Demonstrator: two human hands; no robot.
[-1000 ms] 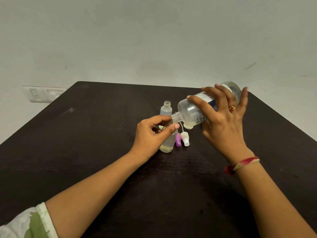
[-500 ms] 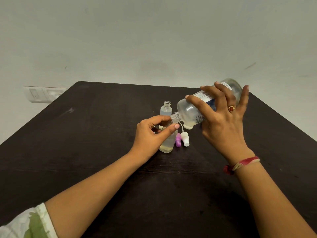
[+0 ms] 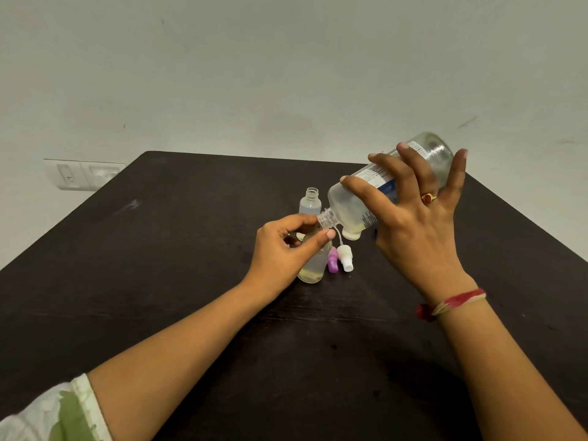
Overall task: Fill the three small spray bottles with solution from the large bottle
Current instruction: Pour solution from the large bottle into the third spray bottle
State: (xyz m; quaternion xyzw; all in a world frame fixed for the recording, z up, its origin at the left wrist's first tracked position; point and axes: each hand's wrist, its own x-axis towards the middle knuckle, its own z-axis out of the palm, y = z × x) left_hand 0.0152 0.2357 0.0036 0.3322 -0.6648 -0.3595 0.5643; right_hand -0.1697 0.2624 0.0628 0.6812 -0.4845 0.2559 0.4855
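A pale wall with a white switch plate (image 3: 84, 174) at the left stands behind a dark tabletop (image 3: 159, 281). At the lower left a white-and-green sleeve (image 3: 47, 415) shows. The left hand (image 3: 283, 253) pinches the neck of a small spray bottle (image 3: 313, 267) between thumb and forefinger. The bottle stands upright on the tabletop, with pale yellowish liquid in its lower part. Behind it stands a second small bottle (image 3: 310, 203), uncapped. A pale shape behind the left hand may be a third, but it is mostly hidden. Just right of the held bottle lie a purple cap (image 3: 332, 265) and a white spray head (image 3: 345, 258). The large bottle (image 3: 350, 211) is tilted, with its mouth down at the small bottle's opening. The right hand (image 3: 416, 224) grips it with fingers spread round the body and wears a ring (image 3: 428, 197) and a red thread wristband (image 3: 458, 302).
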